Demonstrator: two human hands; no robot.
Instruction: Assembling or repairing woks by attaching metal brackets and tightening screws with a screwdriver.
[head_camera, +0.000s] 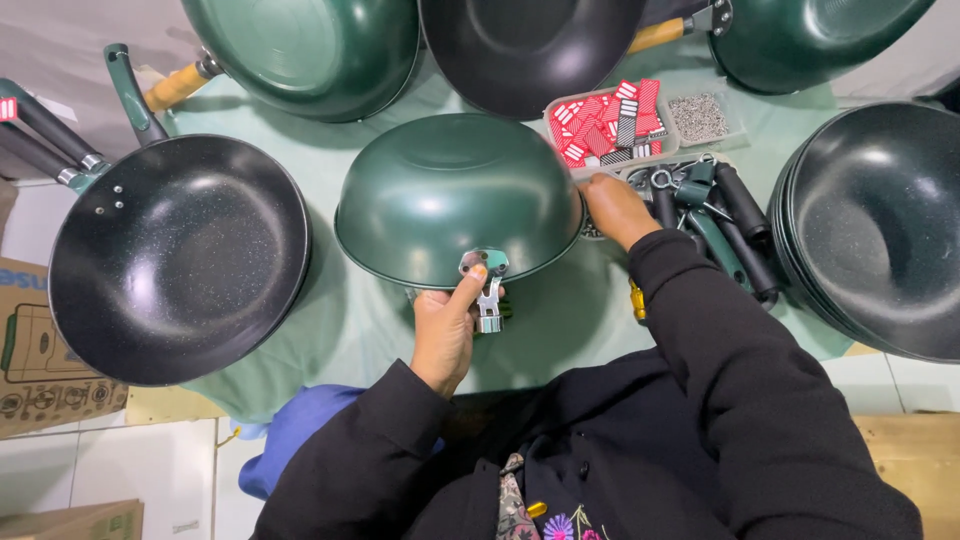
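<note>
the dark green, round metal wok body (458, 195) lies upside down in the middle of the pale green cloth-covered surface (350, 320), its domed base facing up and its rim toward the person. the left hand (445, 325) is clenched on the small silver metal handle bracket (487, 290) that juts from the near rim of the wok, thumb pressed on top of the bracket (the fingers underneath are hidden). the right hand (618, 208) reaches past the wok's right side to a heap of black and green pan handles with metal eye screws (715, 215); its fingers are curled down into the heap, and i cannot tell whether its grip holds anything. just behind that hand sits a clear plastic tray of red and white tags and small silver screws (640, 120). on the left rests a stack of black speckled non-stick pans with a green handle (175, 255), and on the right a stack of black handle-less pan bodies (880, 225). along the far edge stand more green and black woks (310, 50), two with wooden handles. a cardboard box (45, 370) sits on the floor at the left.
</note>
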